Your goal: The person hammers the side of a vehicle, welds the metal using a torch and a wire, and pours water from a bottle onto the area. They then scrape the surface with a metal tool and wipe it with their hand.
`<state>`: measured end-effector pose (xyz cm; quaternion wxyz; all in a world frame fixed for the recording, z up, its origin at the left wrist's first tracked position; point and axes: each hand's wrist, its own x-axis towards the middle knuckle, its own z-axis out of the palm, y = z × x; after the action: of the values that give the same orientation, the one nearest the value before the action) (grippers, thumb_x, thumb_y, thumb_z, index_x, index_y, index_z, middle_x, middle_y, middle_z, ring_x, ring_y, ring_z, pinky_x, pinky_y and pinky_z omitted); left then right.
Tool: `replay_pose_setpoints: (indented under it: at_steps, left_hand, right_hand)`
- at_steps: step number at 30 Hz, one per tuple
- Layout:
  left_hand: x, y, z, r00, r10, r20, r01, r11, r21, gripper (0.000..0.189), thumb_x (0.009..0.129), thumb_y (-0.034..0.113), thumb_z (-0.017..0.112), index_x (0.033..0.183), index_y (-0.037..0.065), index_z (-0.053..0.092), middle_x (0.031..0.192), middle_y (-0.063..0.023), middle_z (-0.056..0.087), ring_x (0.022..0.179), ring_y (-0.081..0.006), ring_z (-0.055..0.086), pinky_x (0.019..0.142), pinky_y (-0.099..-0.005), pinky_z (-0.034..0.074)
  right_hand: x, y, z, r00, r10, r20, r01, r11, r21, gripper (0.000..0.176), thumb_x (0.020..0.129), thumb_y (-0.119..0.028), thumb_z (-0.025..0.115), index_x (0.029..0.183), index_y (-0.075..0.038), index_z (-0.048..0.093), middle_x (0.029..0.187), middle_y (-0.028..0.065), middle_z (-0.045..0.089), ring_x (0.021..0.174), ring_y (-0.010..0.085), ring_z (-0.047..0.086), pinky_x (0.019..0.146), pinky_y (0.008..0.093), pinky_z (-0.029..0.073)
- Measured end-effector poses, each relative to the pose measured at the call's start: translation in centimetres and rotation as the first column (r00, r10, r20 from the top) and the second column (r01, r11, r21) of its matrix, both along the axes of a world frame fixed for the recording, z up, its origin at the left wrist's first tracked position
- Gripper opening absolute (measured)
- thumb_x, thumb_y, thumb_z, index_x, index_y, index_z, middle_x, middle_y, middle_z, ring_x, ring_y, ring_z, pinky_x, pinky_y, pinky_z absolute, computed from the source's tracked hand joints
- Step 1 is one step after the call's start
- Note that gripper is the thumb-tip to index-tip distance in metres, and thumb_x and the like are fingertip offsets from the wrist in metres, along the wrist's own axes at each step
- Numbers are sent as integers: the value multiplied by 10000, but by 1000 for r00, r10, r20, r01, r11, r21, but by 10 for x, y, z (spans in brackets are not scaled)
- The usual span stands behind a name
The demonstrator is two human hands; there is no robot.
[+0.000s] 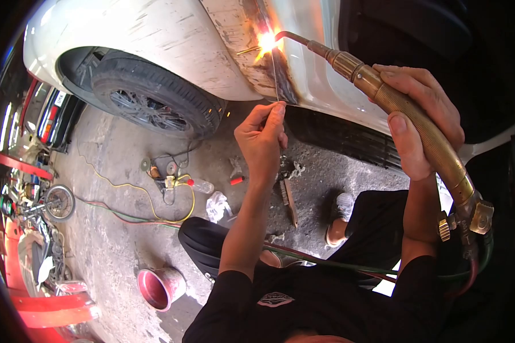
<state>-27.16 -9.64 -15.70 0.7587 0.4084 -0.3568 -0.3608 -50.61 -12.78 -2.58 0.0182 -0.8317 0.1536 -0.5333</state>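
Observation:
My right hand (420, 120) is wrapped round a brass gas torch (409, 108), whose curved tip points left at a white car's body panel (171, 46). A bright flame (267, 41) burns at the tip, against a scorched, bare-metal seam (277, 74). Below it, my left hand (264, 128) pinches a thin filler rod (277, 80) that runs up to the flame. Sparks show beside the flame. Glare hides the exact point where rod and metal meet.
A car wheel (154, 94) stands left of my left hand. On the floor are a wire brush (289, 200), a plastic bottle (202, 186), a grinder with yellow cable and a red bucket (160, 288). Hoses (337, 266) cross my lap.

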Motion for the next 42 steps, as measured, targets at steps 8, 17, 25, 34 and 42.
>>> replay_pose_setpoints:
  at_steps: [8, 17, 25, 34, 42]
  left_hand:
    - [0, 1, -1, 1000, -23, -7, 23, 1000, 14, 156, 984, 93, 713, 1051, -43, 750, 657, 24, 549, 515, -42, 447, 434, -233, 377]
    - [-1, 0, -1, 1000, -10, -1, 10, 1000, 13, 149, 994, 101, 699, 1011, -38, 751, 633, 22, 550, 483, -34, 447, 433, -227, 378]
    - [-3, -1, 1, 1000, -9, -3, 9, 1000, 6, 154, 996, 95, 691, 1025, -43, 752, 641, 20, 552, 489, -32, 448, 434, -225, 384]
    - [-2, -3, -1, 1000, -6, 0, 6, 1000, -4, 158, 994, 95, 695, 1037, -46, 753, 652, 20, 555, 492, -32, 450, 432, -227, 386]
    - [0, -2, -1, 1000, -17, 0, 17, 1000, -7, 156, 996, 97, 693, 1029, -45, 751, 639, 19, 550, 488, -34, 450, 431, -228, 386]
  right_hand:
    - [2, -4, 0, 999, 28, 35, -27, 999, -18, 375, 826, -184, 676, 1076, 94, 708, 1026, 258, 726, 913, 325, 753, 779, 361, 614]
    - [-2, -2, -3, 1000, 22, 14, -22, 999, 23, 423, 898, -260, 661, 1123, 96, 700, 1075, 269, 712, 964, 345, 750, 816, 400, 626]
    - [-3, -2, -3, 1000, 10, 12, -10, 1000, 0, 428, 889, -262, 661, 1119, 97, 698, 1073, 275, 713, 952, 337, 750, 815, 399, 624]
    - [-2, -3, -3, 1000, 3, -3, -3, 1000, 24, 428, 877, -265, 660, 1110, 90, 705, 1073, 274, 717, 942, 338, 752, 818, 396, 619]
    - [-2, -2, -3, 1000, -9, -13, 9, 1000, 5, 417, 876, -251, 658, 1108, 93, 704, 1076, 274, 716, 935, 332, 757, 803, 386, 626]
